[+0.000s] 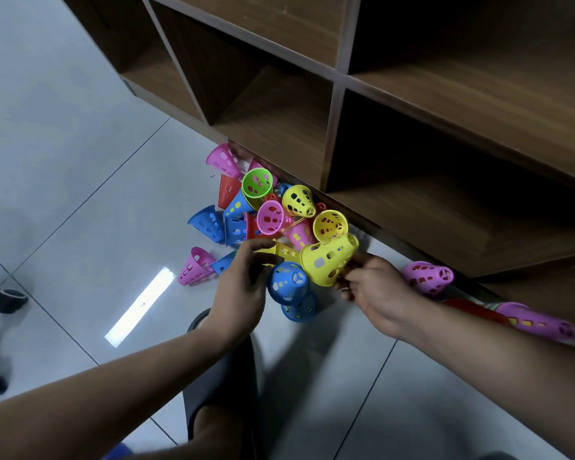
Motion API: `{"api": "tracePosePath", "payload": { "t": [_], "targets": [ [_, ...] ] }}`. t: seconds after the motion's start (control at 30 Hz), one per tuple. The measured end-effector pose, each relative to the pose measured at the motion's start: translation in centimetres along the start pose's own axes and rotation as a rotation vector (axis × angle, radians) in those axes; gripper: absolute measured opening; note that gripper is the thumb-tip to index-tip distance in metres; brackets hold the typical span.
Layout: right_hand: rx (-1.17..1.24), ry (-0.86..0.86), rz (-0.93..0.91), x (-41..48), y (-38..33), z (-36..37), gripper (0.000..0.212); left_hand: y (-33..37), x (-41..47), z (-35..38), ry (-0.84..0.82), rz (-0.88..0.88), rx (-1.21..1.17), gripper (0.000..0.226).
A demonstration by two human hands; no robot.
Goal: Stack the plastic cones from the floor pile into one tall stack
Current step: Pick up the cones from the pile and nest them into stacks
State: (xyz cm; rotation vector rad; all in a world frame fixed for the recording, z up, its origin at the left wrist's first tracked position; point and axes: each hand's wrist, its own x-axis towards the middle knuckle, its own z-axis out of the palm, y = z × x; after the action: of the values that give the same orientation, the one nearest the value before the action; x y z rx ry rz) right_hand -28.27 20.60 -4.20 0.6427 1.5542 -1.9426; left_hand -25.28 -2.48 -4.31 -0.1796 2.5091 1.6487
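The left hand [243, 283] has its thumb and fingers curled round the near end of the left yellow cone [281, 252], which lies on its side. The right hand [375, 288], fingers bent, pinches the rim of the right yellow cone [329, 260]. This cone's wide mouth faces the left hand and its narrow tip points up and away. The 2 yellow cones meet between the hands (whether one has entered the other I cannot tell). Just below them, also between the hands, 2 blue cones [289, 287] lie one behind the other, close to the left hand.

Beyond both hands the pile [269, 217] sits on the floor [80, 161], crowded against the foot of a wooden shelf [346, 94]. The shelf's bottom edge runs just past the right hand, so room is tight there. Out past the left hand the tiled floor lies open. A dark slipper [219, 376] sits under the left forearm.

Just past the right wrist lies a lone pink cone [427, 277]. Farther along the right forearm a stack [531, 322] rests on its side by the shelf base, pink outside with red showing.

The cones are bright plastic in pink, green, blue, red and yellow. They are pierced with small rectangular holes, and most are tipped over at odd angles.
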Motion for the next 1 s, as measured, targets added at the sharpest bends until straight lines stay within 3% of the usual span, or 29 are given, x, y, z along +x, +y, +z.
{"api": "tracePosePath", "payload": {
  "t": [0.13,0.37,0.53,0.73,0.87,1.0],
  "targets": [
    [-0.065,-0.027,-0.017,0.0,0.6,0.1,0.030,-0.7,-0.1,0.7,-0.047,0.008,0.085,0.033],
    [-0.571,-0.002,-0.114,-0.2,1.5,-0.1,0.054,-2.5,-0.2,0.9,-0.124,-0.005,0.186,0.034],
    [-0.771,0.000,-0.137,0.3,1.7,-0.2,0.039,-3.8,0.1,-0.9,-0.111,0.003,0.237,0.024],
    [-0.831,-0.027,-0.205,-0.2,2.0,0.5,0.027,-5.1,0.9,-4.6,-0.033,0.021,0.357,0.016],
    [-0.824,-0.018,-0.225,0.2,2.5,-0.2,0.029,-5.7,-1.9,-4.9,-0.354,0.271,0.480,0.042],
    [-0.843,-0.004,-0.210,0.2,2.9,-0.9,0.036,-5.5,-3.1,-2.9,-0.449,0.311,0.476,0.032]
  ]
}}
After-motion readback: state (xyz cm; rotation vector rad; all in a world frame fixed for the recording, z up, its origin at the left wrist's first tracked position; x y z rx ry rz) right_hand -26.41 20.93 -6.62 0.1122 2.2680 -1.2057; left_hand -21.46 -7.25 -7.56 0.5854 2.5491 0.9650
